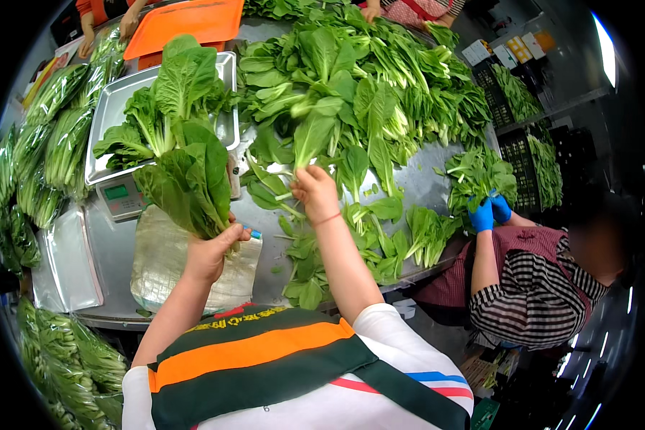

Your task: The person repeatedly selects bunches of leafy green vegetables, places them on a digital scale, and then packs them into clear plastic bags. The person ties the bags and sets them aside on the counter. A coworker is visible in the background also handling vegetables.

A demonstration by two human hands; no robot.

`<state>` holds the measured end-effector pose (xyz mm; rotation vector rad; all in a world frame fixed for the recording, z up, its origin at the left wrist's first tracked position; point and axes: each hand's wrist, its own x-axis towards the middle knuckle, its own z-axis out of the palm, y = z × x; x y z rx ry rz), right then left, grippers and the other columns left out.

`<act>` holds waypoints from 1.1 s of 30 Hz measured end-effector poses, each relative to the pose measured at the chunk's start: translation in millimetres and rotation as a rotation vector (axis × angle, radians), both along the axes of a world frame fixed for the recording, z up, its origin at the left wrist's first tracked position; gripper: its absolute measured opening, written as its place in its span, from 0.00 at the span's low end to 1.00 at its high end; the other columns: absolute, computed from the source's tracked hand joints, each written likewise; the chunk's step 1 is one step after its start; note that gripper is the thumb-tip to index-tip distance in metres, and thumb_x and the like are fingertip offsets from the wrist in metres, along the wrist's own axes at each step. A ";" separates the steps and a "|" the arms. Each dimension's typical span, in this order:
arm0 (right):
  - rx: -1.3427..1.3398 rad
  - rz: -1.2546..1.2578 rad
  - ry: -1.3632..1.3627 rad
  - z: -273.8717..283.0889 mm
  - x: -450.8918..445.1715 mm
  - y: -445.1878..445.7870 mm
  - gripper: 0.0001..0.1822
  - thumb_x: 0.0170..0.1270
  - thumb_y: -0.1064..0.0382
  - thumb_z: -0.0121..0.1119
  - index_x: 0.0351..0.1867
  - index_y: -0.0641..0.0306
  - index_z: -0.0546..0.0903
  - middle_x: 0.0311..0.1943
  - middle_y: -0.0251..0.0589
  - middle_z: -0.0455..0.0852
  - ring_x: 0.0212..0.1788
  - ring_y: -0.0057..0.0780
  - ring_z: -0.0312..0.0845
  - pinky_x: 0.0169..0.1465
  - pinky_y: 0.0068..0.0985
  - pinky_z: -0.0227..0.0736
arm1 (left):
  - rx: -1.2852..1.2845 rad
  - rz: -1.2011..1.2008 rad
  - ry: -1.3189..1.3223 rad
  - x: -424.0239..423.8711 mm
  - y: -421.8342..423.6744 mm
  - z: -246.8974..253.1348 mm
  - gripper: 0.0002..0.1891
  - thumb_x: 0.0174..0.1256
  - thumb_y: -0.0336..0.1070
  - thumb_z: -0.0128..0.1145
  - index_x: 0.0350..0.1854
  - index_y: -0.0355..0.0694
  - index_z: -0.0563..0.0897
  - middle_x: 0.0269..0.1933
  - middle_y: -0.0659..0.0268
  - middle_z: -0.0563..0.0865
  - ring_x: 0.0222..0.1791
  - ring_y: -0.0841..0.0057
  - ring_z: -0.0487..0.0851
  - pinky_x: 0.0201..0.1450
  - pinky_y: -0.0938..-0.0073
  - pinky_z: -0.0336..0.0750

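Note:
A bunch of leafy greens (188, 183) is gripped at its stems by my left hand (215, 250), above a silvery sheet or bag on the metal table. My right hand (316, 192) pinches the base of a single leafy stalk (313, 137), in front of the big heap of loose greens (376, 70). Behind my left hand, a metal tray (107, 129) on a digital scale (119, 200) bears more greens (177, 88). Scattered stalks (266, 193) lie around my right hand.
Bagged greens (67, 145) and clear plastic bags (67, 263) lie at the left. An orange tray (185, 27) stands behind the scale. A co-worker's blue-gloved hands (482, 215) hold greens at the right. Other people's hands (129, 24) are at the far edge. Black crates (517, 166) stand beyond.

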<state>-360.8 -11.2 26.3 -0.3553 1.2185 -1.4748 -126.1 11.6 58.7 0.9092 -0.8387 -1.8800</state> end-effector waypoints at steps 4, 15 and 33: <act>-0.083 -0.055 0.218 -5.6 -1.1 39.7 0.12 0.60 0.68 0.63 0.43 0.66 0.75 0.32 0.35 0.82 0.29 0.23 0.79 0.29 0.17 0.72 | 0.103 -0.051 0.034 -7.3 3.4 11.6 0.16 0.58 0.25 0.63 0.48 0.35 0.75 0.40 0.63 0.81 0.40 0.70 0.84 0.46 0.67 0.80; -0.188 0.295 0.296 19.4 57.9 75.7 0.07 0.63 0.69 0.59 0.40 0.67 0.76 0.31 0.37 0.81 0.31 0.22 0.80 0.33 0.20 0.75 | 0.031 0.004 0.025 -43.6 0.4 20.9 0.20 0.56 0.25 0.64 0.51 0.35 0.76 0.46 0.63 0.83 0.47 0.73 0.82 0.51 0.71 0.76; 0.171 0.029 1.552 -22.2 1.7 -55.1 0.19 0.52 0.59 0.68 0.43 0.67 0.78 0.44 0.48 0.77 0.46 0.46 0.76 0.47 0.34 0.73 | 0.271 -0.093 0.375 -9.5 7.6 21.9 0.24 0.60 0.31 0.57 0.60 0.40 0.69 0.52 0.59 0.79 0.57 0.55 0.77 0.55 0.54 0.78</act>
